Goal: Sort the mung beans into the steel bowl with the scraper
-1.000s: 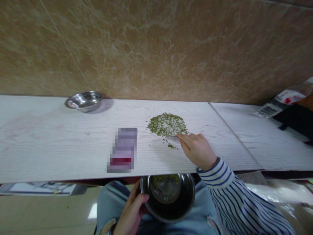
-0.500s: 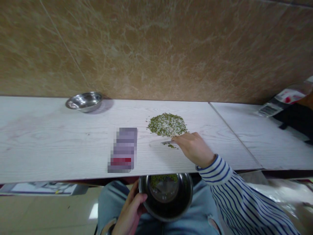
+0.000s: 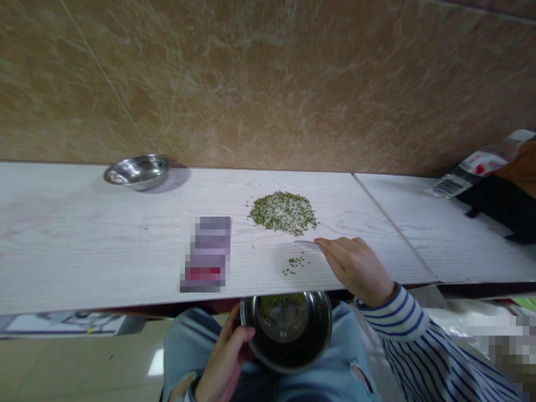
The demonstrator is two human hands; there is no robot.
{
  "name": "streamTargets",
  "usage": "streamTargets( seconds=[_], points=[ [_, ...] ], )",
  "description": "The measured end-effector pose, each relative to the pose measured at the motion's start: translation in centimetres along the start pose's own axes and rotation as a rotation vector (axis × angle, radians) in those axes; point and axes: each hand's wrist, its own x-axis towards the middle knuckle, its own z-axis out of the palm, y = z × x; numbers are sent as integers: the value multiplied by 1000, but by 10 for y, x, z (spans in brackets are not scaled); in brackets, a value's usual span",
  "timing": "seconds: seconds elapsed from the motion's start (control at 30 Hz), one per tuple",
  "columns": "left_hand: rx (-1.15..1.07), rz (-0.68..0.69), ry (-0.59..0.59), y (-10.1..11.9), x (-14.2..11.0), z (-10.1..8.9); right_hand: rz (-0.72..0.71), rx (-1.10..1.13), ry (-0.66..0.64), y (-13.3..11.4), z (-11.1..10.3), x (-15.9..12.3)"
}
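Note:
My right hand (image 3: 358,268) is closed round a small metal spoon (image 3: 306,243), seen nearly edge-on just above the tabletop. Beyond the spoon lies a pile of green beans mixed with white grains (image 3: 282,212). A few loose green beans (image 3: 295,261) are scattered nearer the table edge, left of my fingers. My left hand (image 3: 230,349) grips the left rim of a deep steel bowl (image 3: 288,360), thumb on the inside. Held over my lap against the table edge, this bowl has green beans (image 3: 282,303) along its far side.
A shallow steel bowl (image 3: 138,173) stands near the wall at the left. A pixelated flat oblong (image 3: 206,254) lies left of the pile. At the far right are a clear plastic package (image 3: 473,170) and a black item (image 3: 502,204). The table's front edge (image 3: 125,306) runs before my knees.
My right hand has drawn the spoon from the pile's near edge toward me, then a little right. The small cluster of loose beans has spread and come closer to the table edge.

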Motion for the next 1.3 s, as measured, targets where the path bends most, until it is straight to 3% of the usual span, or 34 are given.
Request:
streamTargets(
  seconds=[0.17, 0.4, 1.0, 1.17, 1.3],
  points=[
    [-7, 0, -41, -3, -4, 6, 22, -107, 8, -18, 1, -3],
    [-10, -7, -44, -4, -7, 12, -14, -42, 0, -42, -1, -7],
    [11, 15, -89, 0, -17, 10, -138, 177, -74, -60, -16, -36],
    [-7, 19, -123, -3, -19, 9, -123, 188, -85, -63, -20, -46],
    [-18, 24, -137, -6, -20, 6, -33, 164, -34, -59, -24, -49]
  ],
)
